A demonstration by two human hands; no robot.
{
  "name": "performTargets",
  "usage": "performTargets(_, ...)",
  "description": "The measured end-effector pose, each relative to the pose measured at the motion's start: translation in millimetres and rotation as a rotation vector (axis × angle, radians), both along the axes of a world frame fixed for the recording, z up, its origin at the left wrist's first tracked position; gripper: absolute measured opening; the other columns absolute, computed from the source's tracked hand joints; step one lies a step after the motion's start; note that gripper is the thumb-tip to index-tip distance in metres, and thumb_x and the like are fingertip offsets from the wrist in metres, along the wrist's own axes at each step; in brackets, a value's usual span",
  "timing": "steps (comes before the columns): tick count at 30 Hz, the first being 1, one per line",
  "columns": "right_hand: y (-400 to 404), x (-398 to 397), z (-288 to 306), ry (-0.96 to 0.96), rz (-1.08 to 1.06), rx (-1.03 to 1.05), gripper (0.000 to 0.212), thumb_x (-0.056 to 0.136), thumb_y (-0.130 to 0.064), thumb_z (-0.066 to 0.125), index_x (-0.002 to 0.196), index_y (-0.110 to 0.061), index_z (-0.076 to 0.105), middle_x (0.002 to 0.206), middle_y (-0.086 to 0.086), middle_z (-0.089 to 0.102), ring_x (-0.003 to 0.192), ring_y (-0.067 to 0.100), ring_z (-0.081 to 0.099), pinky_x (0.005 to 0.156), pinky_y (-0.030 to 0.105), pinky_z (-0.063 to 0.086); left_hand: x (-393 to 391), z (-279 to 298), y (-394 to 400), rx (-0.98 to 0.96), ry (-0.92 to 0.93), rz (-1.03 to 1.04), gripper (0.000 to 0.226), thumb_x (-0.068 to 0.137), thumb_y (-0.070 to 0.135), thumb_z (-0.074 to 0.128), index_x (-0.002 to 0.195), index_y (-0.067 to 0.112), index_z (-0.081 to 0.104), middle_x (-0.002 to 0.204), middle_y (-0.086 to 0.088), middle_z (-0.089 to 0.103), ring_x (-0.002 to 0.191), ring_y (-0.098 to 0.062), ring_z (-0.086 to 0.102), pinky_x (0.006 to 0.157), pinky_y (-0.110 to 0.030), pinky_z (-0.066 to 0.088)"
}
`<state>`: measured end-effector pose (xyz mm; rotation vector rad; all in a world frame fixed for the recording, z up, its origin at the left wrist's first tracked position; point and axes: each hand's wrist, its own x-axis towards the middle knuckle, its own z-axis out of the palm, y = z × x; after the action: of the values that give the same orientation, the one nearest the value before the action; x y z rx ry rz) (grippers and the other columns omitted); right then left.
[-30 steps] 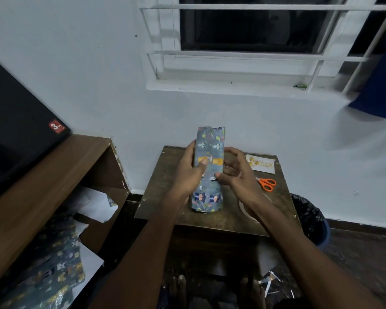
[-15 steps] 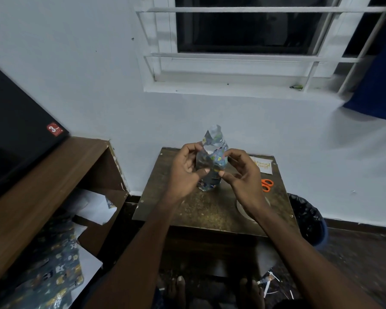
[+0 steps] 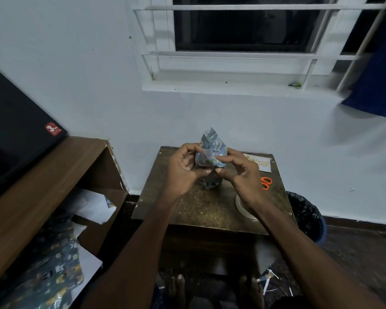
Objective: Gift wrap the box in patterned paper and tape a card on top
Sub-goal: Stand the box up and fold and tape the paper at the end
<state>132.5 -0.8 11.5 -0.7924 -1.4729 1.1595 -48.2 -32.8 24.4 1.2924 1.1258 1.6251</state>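
The box wrapped in blue patterned paper [image 3: 214, 144] stands on end on the small brown table [image 3: 205, 206], its loose top end folded into a point. My left hand [image 3: 184, 169] grips its left side, fingers pinching the paper flap. My right hand [image 3: 239, 172] holds the right side, thumb and forefinger pinching the paper near the top. The lower part of the box is hidden behind my hands. A white card with yellow lettering [image 3: 260, 162] lies at the table's back right.
Orange-handled scissors [image 3: 266, 182] lie right of my right hand, and a tape roll [image 3: 243, 207] sits under my right wrist. A dark bin [image 3: 305, 214] stands right of the table. Spare patterned paper [image 3: 51, 277] and white sheets lie by the wooden shelf at left.
The box went from lying flat along the table to standing on end. Both hands rose to its upper end and folded the paper there into a point.
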Motion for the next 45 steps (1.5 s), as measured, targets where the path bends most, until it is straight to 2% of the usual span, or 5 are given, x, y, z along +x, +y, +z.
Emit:
performTargets(14, -3.5, -3.5, 6.9, -0.082, 0.013, 0.043, 0.025, 0.087, -0.005, 0.081, 0.11, -0.015, 0.083, 0.134, 0.001, 0.065, 0.127, 0.012, 0.061, 0.106, 0.046, 0.055, -3.1, 14.4, -14.9, -0.002, 0.168, -0.003, 0.064, 0.076, -0.001, 0.091, 0.123, 0.0, 0.047, 0.122, -0.012, 0.073, 0.115, -0.022, 0.073, 0.095, -0.042, 0.062)
performTargets(20, 1.9, -7.5, 6.3, -0.112, -0.037, 0.049, 0.022, 0.088, -0.015, 0.082, 0.107, -0.028, 0.084, 0.131, -0.005, 0.064, 0.127, 0.017, 0.061, 0.098, 0.055, 0.058, -6.6, 31.8, -21.2, 0.244, 0.417, 0.081, 0.077, 0.083, 0.011, 0.088, 0.143, 0.01, 0.04, 0.15, -0.003, 0.041, 0.136, -0.024, 0.058, 0.091, -0.046, 0.064)
performTargets(26, -3.1, -9.4, 11.6, -0.149, -0.063, 0.093, 0.022, 0.086, -0.017, 0.083, 0.104, -0.03, 0.083, 0.131, -0.003, 0.064, 0.128, 0.011, 0.058, 0.105, 0.045, 0.054, -22.7, 43.0, -23.0, 0.347, 0.928, 0.322, 0.041, 0.078, 0.053, 0.09, 0.101, 0.025, 0.069, 0.161, 0.012, 0.039, 0.13, -0.002, 0.056, 0.078, -0.042, 0.063)
performTargets(41, -2.2, -10.6, 14.4, -0.146, 0.012, 0.052, 0.015, 0.096, -0.022, 0.075, 0.108, -0.018, 0.082, 0.128, 0.001, 0.06, 0.119, 0.019, 0.064, 0.073, 0.039, 0.064, -18.3, 39.2, -10.4, 0.361, 0.63, 0.323, 0.019, 0.09, 0.03, 0.085, 0.086, 0.015, 0.073, 0.136, -0.001, 0.058, 0.113, -0.012, 0.065, 0.085, -0.017, 0.054)
performTargets(45, 1.0, -4.6, 15.2, -0.328, 0.002, 0.197, 0.045, 0.082, -0.02, 0.088, 0.124, -0.023, 0.074, 0.122, -0.006, 0.062, 0.119, 0.005, 0.059, 0.096, 0.035, 0.058, -13.8, 41.3, -10.2, 0.375, 0.601, 0.359, 0.019, 0.091, 0.031, 0.083, 0.089, 0.014, 0.075, 0.133, -0.003, 0.061, 0.114, -0.009, 0.066, 0.08, -0.024, 0.059)
